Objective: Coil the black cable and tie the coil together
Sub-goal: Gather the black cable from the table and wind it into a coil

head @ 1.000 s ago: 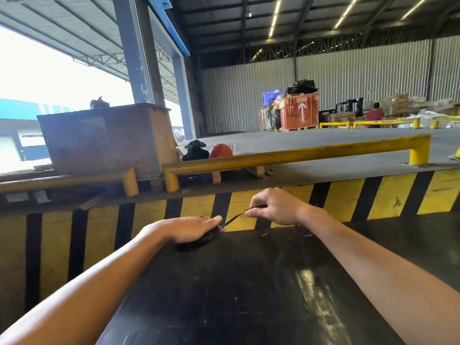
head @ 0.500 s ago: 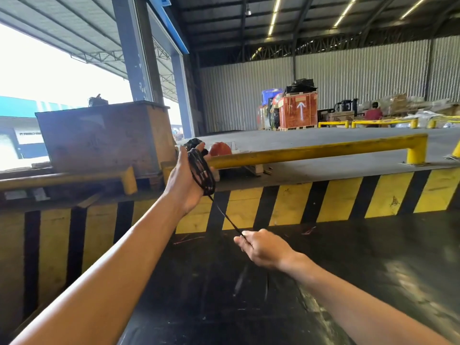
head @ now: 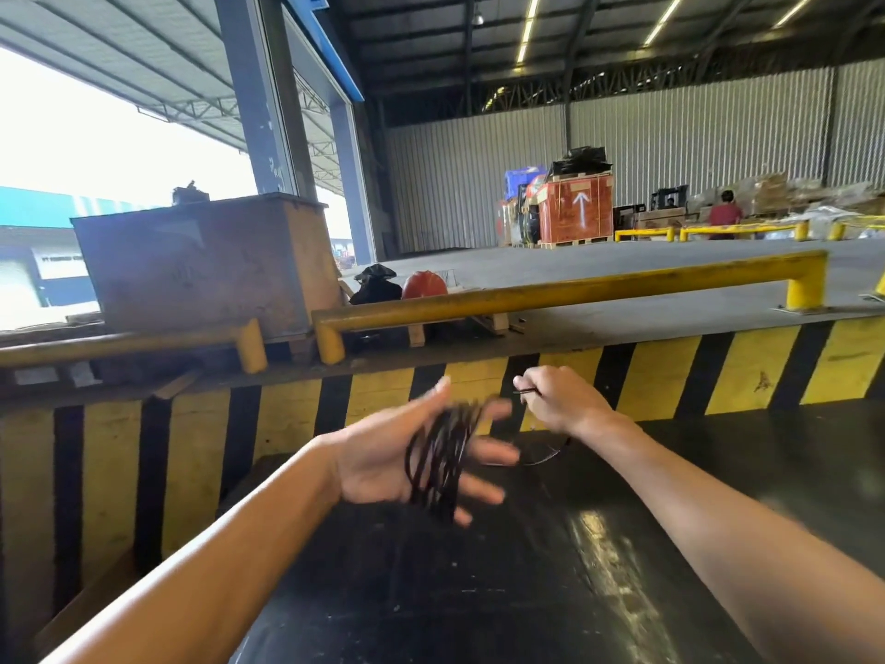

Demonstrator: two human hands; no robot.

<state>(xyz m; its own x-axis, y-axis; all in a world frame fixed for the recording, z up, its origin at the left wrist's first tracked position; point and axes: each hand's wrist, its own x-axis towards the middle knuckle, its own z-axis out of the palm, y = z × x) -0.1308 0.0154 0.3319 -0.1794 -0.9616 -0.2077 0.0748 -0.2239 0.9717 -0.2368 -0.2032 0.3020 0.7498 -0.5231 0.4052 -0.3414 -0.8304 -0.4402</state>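
We see a glossy black surface (head: 550, 582) in front of us, reflecting the ceiling lights in a pale streak. Its far edge meets a low wall painted in yellow and black stripes (head: 670, 376). A thin loop of the black cable (head: 546, 458) seems to lie on the surface near that wall, though blur makes contact uncertain.

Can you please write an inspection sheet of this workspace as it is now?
Surface: glossy black platform, bare.
Job's things: coiled black cable looped around the left hand's fingers.
Clutter: nothing seen on the platform.
Grippers: left hand open, blurred; right hand pinching the cable's free end.
Cables: a slack strand runs between the hands.
Surroundings: yellow steel guard rail, rusty metal box.
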